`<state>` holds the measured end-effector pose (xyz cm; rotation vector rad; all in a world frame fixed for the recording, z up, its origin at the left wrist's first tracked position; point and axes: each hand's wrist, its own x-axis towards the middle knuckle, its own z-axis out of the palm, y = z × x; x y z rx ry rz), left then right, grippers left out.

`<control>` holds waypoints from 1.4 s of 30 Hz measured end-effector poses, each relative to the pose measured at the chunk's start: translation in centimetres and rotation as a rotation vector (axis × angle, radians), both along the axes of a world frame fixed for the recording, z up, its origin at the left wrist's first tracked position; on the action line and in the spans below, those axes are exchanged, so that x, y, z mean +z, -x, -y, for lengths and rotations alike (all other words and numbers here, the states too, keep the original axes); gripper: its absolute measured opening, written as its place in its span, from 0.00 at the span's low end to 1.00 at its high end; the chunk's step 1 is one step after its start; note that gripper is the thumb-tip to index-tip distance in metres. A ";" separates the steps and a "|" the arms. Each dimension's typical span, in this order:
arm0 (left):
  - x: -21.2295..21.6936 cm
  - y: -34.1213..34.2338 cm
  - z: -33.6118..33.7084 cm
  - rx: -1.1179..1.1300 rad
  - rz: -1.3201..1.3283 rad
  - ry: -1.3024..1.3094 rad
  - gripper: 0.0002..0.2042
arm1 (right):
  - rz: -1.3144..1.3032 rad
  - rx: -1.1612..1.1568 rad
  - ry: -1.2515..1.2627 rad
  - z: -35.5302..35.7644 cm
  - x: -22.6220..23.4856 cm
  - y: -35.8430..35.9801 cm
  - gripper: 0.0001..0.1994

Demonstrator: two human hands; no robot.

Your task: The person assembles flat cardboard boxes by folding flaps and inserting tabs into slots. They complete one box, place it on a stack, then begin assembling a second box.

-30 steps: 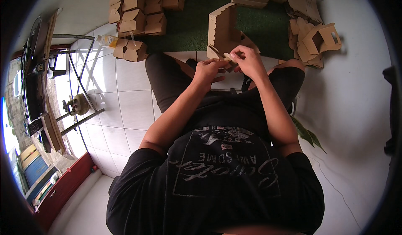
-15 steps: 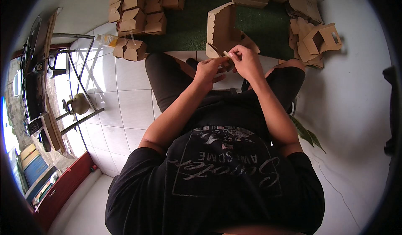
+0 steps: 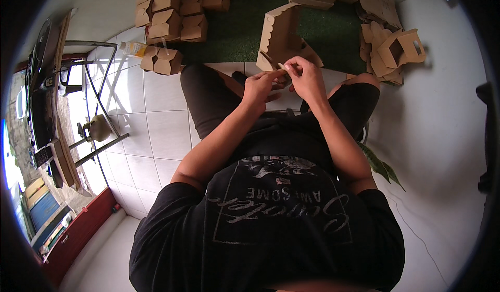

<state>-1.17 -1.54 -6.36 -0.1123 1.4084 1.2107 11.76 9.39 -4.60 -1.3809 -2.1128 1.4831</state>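
At the bench's [image 3: 224, 37] near edge, your left hand [image 3: 258, 89] and right hand [image 3: 308, 78] pinched the brown carton [image 3: 282, 34], seemingly mid-fold, which called for careful alignment.

Pale tiled floor [image 3: 165, 133], plain whitish wall [image 3: 437, 47], bright daylight [image 3: 94, 175] at left.

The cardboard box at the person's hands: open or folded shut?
Open: the cardboard box shows its inner faces with no panel closed over them. The right hand partly hides its near end.

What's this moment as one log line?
left hand: at near edge of open box | right hand: pinching same edge | small boxes: upper left
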 end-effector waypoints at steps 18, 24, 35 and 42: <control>-0.6 -0.1 0.6 -0.076 -0.061 0.030 0.14 | 0.044 0.012 0.037 0.0 -0.8 -0.1 0.08; -1.1 -0.1 0.7 -0.067 -0.050 0.029 0.13 | 0.113 0.081 0.032 -0.7 -1.6 -0.2 0.07; -0.9 0.0 0.5 -0.163 -0.236 0.041 0.14 | 0.156 0.026 0.267 -1.9 -2.8 -0.8 0.10; -1.6 0.0 0.5 -0.198 -0.328 0.007 0.18 | 0.177 0.033 0.239 -1.9 -2.4 -0.9 0.10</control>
